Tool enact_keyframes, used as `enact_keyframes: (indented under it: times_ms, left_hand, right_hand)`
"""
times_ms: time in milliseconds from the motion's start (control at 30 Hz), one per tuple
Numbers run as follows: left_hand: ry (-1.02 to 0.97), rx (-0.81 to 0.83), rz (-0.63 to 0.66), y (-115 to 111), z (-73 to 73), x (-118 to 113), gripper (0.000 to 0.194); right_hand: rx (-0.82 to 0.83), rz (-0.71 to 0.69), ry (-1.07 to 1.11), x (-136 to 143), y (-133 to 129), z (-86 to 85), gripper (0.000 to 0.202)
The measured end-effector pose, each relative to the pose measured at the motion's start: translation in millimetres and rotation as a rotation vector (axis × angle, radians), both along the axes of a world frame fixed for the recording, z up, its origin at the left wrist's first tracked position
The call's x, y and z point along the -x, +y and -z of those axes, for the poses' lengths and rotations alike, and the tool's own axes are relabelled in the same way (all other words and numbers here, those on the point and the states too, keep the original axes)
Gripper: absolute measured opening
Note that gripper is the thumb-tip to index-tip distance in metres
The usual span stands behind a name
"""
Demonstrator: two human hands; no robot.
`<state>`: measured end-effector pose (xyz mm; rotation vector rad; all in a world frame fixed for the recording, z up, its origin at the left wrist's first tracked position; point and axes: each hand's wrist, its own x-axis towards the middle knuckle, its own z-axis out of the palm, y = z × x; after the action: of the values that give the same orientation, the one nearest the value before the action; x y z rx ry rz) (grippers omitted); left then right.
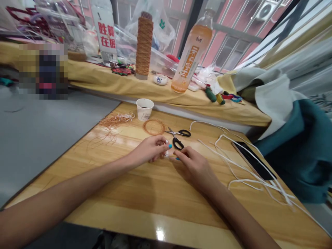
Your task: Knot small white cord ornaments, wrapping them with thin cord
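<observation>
Just in front of the scissors, my left hand (155,148) pinches a small white piece (166,154), which looks like cord; the fingers hide most of it. My right hand (190,159) is closed on a thin yellowish stick (172,156), whose left end meets the white piece. The far end of the stick pokes out to the right, past my knuckles. Black-handled scissors (178,133) lie partly spread on the wooden table (116,193), right beyond my hands. Beside them rests a coil of thin copper-coloured wire (154,127).
A paper cup (144,110) with dark contents stands near the ledge. Loose brown and white strands (115,121) lie left of it. White cords (249,166) sprawl rightward over a phone (255,160). On the ledge stand a cone of brown yarn (144,45) and a drink bottle (192,52).
</observation>
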<state>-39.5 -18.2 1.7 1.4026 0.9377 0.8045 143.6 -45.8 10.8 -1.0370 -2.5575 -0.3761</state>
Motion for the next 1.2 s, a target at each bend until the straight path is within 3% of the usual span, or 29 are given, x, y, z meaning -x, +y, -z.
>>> enact_keyframes:
  times_ms: [167, 400, 600, 733, 900, 1067, 1200]
  left_hand:
    - [0.019, -0.03, -0.023, 1.9, 4.1, 0.4, 0.021]
    - [0.019, -0.002, -0.014, 0.6, 0.8, -0.5, 0.02]
    - [0.023, 0.005, 0.007, 0.6, -1.1, -0.2, 0.019]
    - [0.029, 0.008, 0.019, 2.4, 1.3, 0.2, 0.019]
    - [0.05, 0.011, 0.028, 2.0, 0.6, 0.2, 0.019]
    - [0.076, 0.01, 0.033, 3.3, -0.7, 1.2, 0.019]
    - [0.088, 0.011, 0.019, 5.7, -1.3, 2.8, 0.022]
  right_hand:
    - [0.001, -0.086, 0.012, -1.2, -0.1, 2.7, 0.026]
    - [-0.152, -0.159, -0.026, -3.9, 1.3, -0.4, 0.024]
    - [-0.128, -0.061, -0.053, -1.6, 2.5, -1.6, 0.022]
    - [-0.197, -0.079, 0.014, -2.1, 4.4, 1.8, 0.019]
    - [-0.127, -0.147, 0.0, -3.3, 5.4, 0.7, 0.018]
    - [-0.049, -0.024, -0.012, -2.7, 6.2, 1.8, 0.022]
    - [0.034, -0.061, 0.052, -2.4, 5.7, 3.6, 0.022]
